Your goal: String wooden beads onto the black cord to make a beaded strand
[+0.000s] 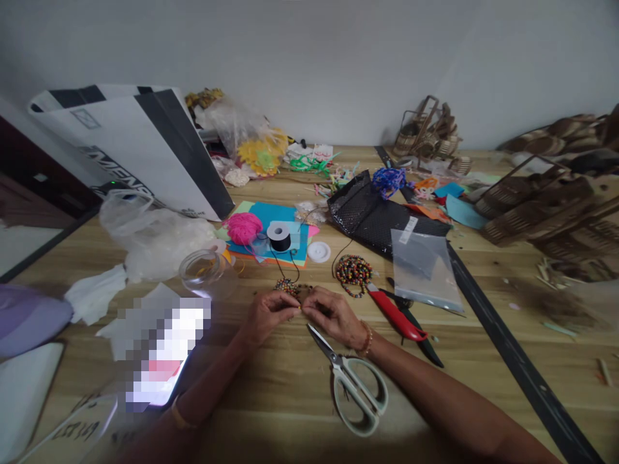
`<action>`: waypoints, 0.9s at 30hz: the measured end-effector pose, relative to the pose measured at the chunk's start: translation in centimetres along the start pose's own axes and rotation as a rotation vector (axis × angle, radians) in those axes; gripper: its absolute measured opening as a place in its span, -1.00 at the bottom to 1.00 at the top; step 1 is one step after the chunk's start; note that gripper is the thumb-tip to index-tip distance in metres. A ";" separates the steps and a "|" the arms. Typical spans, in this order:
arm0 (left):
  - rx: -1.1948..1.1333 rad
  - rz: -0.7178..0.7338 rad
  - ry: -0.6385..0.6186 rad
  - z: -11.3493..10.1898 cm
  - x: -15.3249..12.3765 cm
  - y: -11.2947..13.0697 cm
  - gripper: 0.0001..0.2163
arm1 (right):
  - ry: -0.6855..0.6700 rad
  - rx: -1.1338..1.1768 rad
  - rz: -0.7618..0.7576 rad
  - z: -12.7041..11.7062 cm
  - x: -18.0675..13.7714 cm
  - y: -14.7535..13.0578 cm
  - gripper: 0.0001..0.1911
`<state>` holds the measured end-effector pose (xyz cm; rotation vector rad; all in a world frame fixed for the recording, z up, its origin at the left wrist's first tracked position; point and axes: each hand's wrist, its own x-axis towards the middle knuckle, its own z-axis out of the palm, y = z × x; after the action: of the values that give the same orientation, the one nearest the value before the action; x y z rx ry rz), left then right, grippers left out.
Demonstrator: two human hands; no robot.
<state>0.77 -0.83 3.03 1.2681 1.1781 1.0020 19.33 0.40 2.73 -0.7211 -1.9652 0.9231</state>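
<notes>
My left hand (269, 314) and my right hand (334, 314) meet over the table, thumb and fingers of each pinched together. Between the fingertips shows a small yellow bead (300, 307); any thread there is too fine to make out. Just beyond lies a small heap of multicoloured beads (285, 285), with dark cord running back to a spool of black cord (279, 238). A coiled string of beads (354, 275) lies to the right of my right hand. Scissors (355, 393) with pale handles rest below that hand, blades pointing toward the fingers.
Right of the coil lies a red-handled knife (397, 316) beside a clear plastic bag (426, 270). Pink yarn (244, 228) sits on coloured sheets behind. A lit phone (169, 354) and a roll of clear tape (200, 270) are at left; wooden baskets (570, 212) stand at right.
</notes>
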 end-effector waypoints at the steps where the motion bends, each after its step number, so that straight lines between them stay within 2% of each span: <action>1: 0.000 -0.005 0.003 0.0 0.0 0.0 -0.84 | 0.000 0.001 -0.001 0.0 0.0 0.0 -0.77; 8: -0.005 -0.038 0.017 -0.1 0.0 0.4 -0.85 | -0.001 0.013 0.006 0.0 0.0 0.0 -0.79; 27: -0.013 0.033 -0.011 0.0 0.0 0.4 -0.90 | 0.000 0.033 -0.033 -0.1 0.0 0.1 -0.85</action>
<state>0.78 -0.85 3.38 1.2850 1.1431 1.0243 19.39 0.51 2.65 -0.6684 -1.9519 0.9336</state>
